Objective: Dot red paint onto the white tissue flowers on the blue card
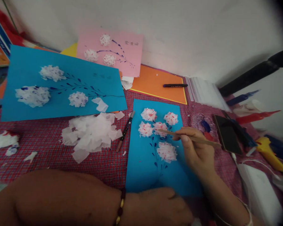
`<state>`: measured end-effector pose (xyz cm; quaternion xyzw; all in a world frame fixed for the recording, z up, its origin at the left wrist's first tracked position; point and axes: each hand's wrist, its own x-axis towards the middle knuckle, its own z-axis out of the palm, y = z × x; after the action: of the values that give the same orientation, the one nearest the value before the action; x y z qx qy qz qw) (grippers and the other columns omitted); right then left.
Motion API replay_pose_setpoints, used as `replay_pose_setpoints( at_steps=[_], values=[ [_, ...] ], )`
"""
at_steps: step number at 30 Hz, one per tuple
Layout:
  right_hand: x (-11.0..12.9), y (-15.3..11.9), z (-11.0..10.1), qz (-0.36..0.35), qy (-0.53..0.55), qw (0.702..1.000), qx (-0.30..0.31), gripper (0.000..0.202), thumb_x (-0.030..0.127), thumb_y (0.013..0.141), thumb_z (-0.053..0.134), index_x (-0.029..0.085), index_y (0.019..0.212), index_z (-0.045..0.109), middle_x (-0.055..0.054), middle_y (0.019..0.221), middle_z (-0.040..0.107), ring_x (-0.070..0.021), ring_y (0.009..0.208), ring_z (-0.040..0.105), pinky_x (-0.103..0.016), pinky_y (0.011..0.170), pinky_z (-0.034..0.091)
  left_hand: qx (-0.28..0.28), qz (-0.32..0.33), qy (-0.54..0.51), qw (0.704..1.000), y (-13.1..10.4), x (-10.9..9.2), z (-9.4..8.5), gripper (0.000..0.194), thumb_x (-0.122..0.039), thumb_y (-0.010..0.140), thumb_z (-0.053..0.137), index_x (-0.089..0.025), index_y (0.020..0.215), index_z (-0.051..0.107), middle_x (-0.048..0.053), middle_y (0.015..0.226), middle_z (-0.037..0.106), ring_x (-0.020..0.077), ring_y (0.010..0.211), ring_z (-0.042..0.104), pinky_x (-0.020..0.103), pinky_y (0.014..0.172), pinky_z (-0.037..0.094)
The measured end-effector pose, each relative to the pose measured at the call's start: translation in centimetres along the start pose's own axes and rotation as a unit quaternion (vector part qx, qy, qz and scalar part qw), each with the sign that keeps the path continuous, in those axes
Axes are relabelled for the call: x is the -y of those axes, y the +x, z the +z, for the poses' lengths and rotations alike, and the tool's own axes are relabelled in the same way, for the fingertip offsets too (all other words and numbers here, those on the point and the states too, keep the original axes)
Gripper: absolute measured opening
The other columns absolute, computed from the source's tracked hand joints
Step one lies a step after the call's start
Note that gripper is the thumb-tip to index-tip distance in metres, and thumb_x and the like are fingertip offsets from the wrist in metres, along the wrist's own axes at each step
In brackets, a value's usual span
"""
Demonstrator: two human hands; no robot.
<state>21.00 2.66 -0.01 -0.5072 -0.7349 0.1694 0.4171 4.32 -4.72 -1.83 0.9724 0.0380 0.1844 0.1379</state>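
A blue card (pixel 141 169) with several white tissue-paper flowers tipped in red and painted dark blue leaves lies in front of me. My right hand (pixel 198 150) pinches a thin wooden stick (pixel 200 140), whose tip touches or hovers just over the middle flower (pixel 160 128). Across the card's near edge rests my left hand (pixel 160 205), back upward, with its fingers mostly hidden. A bracelet (pixel 120 208) is on the left wrist.
Left of the card are a tissue-paper pile (pixel 91 133) and a dark pen (pixel 125 131). Behind are another blue card (pixel 25 75), a pink card (pixel 132 59) and an orange sheet (pixel 153 81). At right lie a paint palette (pixel 204 124), a phone (pixel 227 133) and a yellow glue gun (pixel 271 153).
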Motion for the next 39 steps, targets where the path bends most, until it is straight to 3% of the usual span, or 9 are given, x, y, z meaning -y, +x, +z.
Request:
replay_pose_setpoints(
  at_steps=[4, 7, 14, 25, 28, 31, 34, 36, 39],
  values=[
    [0.8, 0.0, 0.1, 0.036, 0.085, 0.996, 0.012, 0.014, 0.026, 0.094, 0.051, 0.025, 0.099, 0.064, 0.000, 0.078, 0.069, -0.0161, 0.074, 0.067, -0.032, 0.071, 0.053, 0.020, 0.000, -0.004, 1.000, 0.0, 0.0, -0.3, 0.015, -0.023, 0.089, 0.061, -0.020, 0.077, 0.069, 0.000, 0.087, 0.062, 0.0107, 0.077, 0.056, 0.026, 0.060, 0.041],
    [0.8, -0.1, 0.4, 0.040, 0.116, 0.990, 0.066, 0.018, 0.025, 0.094, 0.052, 0.027, 0.108, 0.064, -0.001, 0.089, 0.073, -0.0167, 0.086, 0.069, -0.032, 0.077, 0.055, 0.028, 0.003, -0.009, 1.000, -0.1, 0.1, -0.3, 0.014, -0.024, 0.089, 0.061, -0.021, 0.079, 0.070, 0.000, 0.090, 0.063, 0.0101, 0.078, 0.057, 0.025, 0.061, 0.042],
    [0.3, 0.1, 0.7, -0.038, 0.043, 0.987, 0.151, 0.031, 0.021, 0.094, 0.052, 0.034, 0.121, 0.060, 0.001, 0.110, 0.072, -0.0189, 0.109, 0.061, -0.040, 0.100, 0.042, -0.003, 0.000, -0.023, 1.000, -0.1, 0.2, 0.3, 0.012, -0.023, 0.088, 0.061, -0.021, 0.080, 0.071, 0.000, 0.088, 0.065, 0.0109, 0.076, 0.056, 0.025, 0.060, 0.043],
    [0.8, 0.6, 0.8, -0.091, -0.005, 0.980, 0.176, 0.027, 0.018, 0.093, 0.051, 0.030, 0.115, 0.062, 0.001, 0.104, 0.074, -0.0189, 0.099, 0.065, -0.042, 0.095, 0.041, 0.032, -0.001, -0.024, 0.999, 0.0, 0.4, -0.3, 0.014, -0.023, 0.091, 0.058, -0.018, 0.084, 0.069, -0.001, 0.087, 0.066, 0.0094, 0.076, 0.057, 0.024, 0.059, 0.042],
    [1.4, 0.7, -0.8, -0.064, 0.034, 0.992, 0.101, 0.024, 0.019, 0.093, 0.051, 0.029, 0.111, 0.065, 0.000, 0.097, 0.074, -0.0180, 0.095, 0.066, -0.043, 0.102, 0.039, 0.026, -0.003, -0.016, 1.000, -0.1, 0.1, 0.0, 0.015, -0.020, 0.093, 0.054, -0.016, 0.085, 0.067, 0.000, 0.081, 0.061, 0.0113, 0.071, 0.055, 0.026, 0.058, 0.040],
    [1.4, 0.9, -4.4, -0.012, 0.055, 0.992, -0.109, 0.019, 0.025, 0.094, 0.050, 0.024, 0.100, 0.068, -0.001, 0.083, 0.071, -0.0176, 0.079, 0.067, -0.039, 0.086, 0.049, 0.012, 0.000, 0.034, 0.999, -0.2, -0.2, 0.8, 0.014, -0.023, 0.092, 0.055, -0.014, 0.093, 0.066, 0.003, 0.087, 0.060, 0.0152, 0.074, 0.054, 0.030, 0.060, 0.039],
    [-0.3, 0.4, -8.7, 0.037, -0.005, 0.954, -0.296, 0.018, 0.030, 0.093, 0.051, 0.021, 0.088, 0.066, 0.001, 0.069, 0.065, -0.0145, 0.062, 0.063, -0.032, 0.065, 0.050, -0.014, 0.018, 0.075, 0.997, -0.3, 0.1, 1.5, 0.025, -0.025, 0.093, 0.052, -0.012, 0.112, 0.063, 0.004, 0.095, 0.062, 0.0177, 0.082, 0.054, 0.032, 0.067, 0.039],
    [-2.1, -0.6, -10.9, 0.075, -0.061, 0.942, -0.322, 0.017, 0.031, 0.091, 0.054, 0.019, 0.086, 0.065, 0.001, 0.064, 0.063, -0.0137, 0.060, 0.062, -0.029, 0.063, 0.047, -0.035, 0.022, 0.090, 0.995, -0.2, 0.3, 1.8, 0.031, -0.025, 0.095, 0.048, -0.013, 0.122, 0.058, 0.004, 0.096, 0.063, 0.0180, 0.084, 0.054, 0.033, 0.072, 0.039],
    [-4.7, -2.5, -12.3, 0.138, -0.082, 0.939, -0.304, 0.021, 0.035, 0.091, 0.052, 0.018, 0.085, 0.063, 0.000, 0.063, 0.063, -0.0143, 0.059, 0.062, -0.028, 0.059, 0.046, -0.042, 0.021, 0.100, 0.994, -0.2, 0.4, 2.1, 0.033, -0.025, 0.097, 0.045, -0.014, 0.126, 0.055, 0.004, 0.095, 0.065, 0.0177, 0.084, 0.054, 0.033, 0.074, 0.038]
  ],
)
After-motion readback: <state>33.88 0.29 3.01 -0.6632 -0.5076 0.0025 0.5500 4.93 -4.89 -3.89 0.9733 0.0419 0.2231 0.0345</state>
